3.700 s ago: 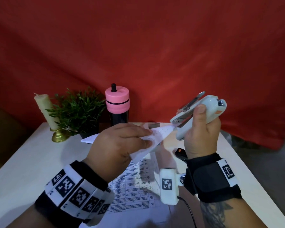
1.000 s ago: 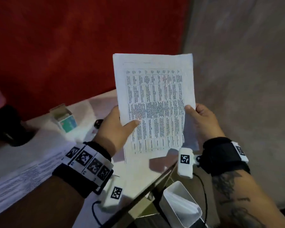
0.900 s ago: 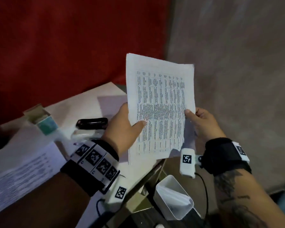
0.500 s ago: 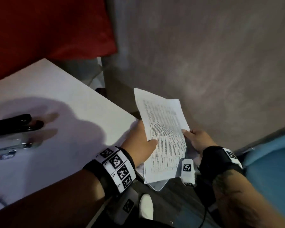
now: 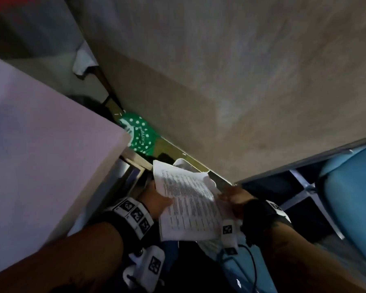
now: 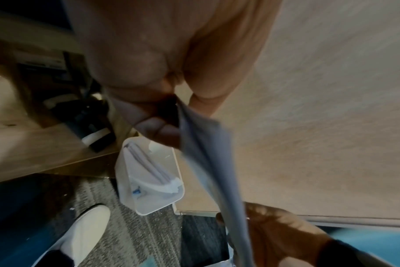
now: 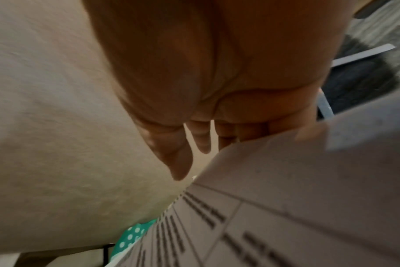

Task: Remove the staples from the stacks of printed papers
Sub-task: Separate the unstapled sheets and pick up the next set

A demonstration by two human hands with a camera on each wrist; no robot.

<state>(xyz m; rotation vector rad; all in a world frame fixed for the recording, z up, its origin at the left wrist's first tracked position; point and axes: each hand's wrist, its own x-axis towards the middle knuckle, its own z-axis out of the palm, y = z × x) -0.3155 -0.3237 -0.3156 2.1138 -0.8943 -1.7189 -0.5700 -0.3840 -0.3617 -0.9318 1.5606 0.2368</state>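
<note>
The left hand [image 5: 156, 199] grips the printed papers [image 5: 188, 206] by their left edge, thumb over the front sheet and fingers curled behind, while the right hand [image 5: 232, 199] pinches the opposite edge, its fingers tucked behind the sheets. So the papers hang between the two hands, held low beside the table [image 5: 40, 155] and not resting on anything. The top corner near the right hand is bent over.

The pages carry a grid of small print in columns; the right wrist view shows ruled cells and dark lines of text, all too blurred to read. Beyond the left hand lies a green bag [image 5: 138, 134] with white dots and white lettering, only partly legible, something like "MARK".

Just past the papers, under their far edge, stands a white plastic bin [image 6: 149, 173] on the floor; the left wrist view shows folded white paper sheets and a torn scrap inside it. Near that bin a white shoe [image 6: 84, 229] sits on grey patterned carpet [image 6: 135, 234].

To the left of the left hand is the pale tabletop's corner. Ahead of both hands rises a beige wall [image 5: 241, 81]. To the right of the right hand there is a blue chair [image 5: 351, 197] with a pale metal frame. Both wrists wear black bands with square black-and-white markers, each carrying a small white camera unit.
</note>
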